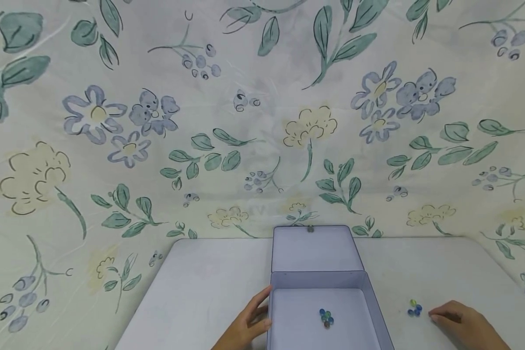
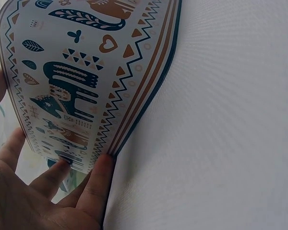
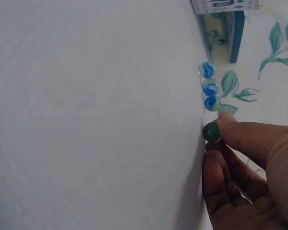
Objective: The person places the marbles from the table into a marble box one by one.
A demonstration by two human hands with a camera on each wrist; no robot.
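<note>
Left hand (image 1: 245, 324) flat, fingers straight, pressing the open tin box's (image 1: 284, 311) left wall. Right hand (image 1: 461, 323) on the table (image 1: 210, 287), fingertips pinching 1 green marble (image 3: 211, 132) beside 3 blue marbles (image 3: 210, 88). More marbles (image 1: 326, 317) lie inside the box.

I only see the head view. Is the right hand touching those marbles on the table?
Observer: Yes. The right wrist view shows a fingertip of the right hand on a dark green marble. I cannot tell whether it is pinched.
Visitor: How many lie beside it?
Observer: Three blue marbles, in a row just beyond it.
Visitor: The box looks plain lilac to me.
Observer: Its outside is patterned with dark blue cats, orange hearts and zigzags.
</note>
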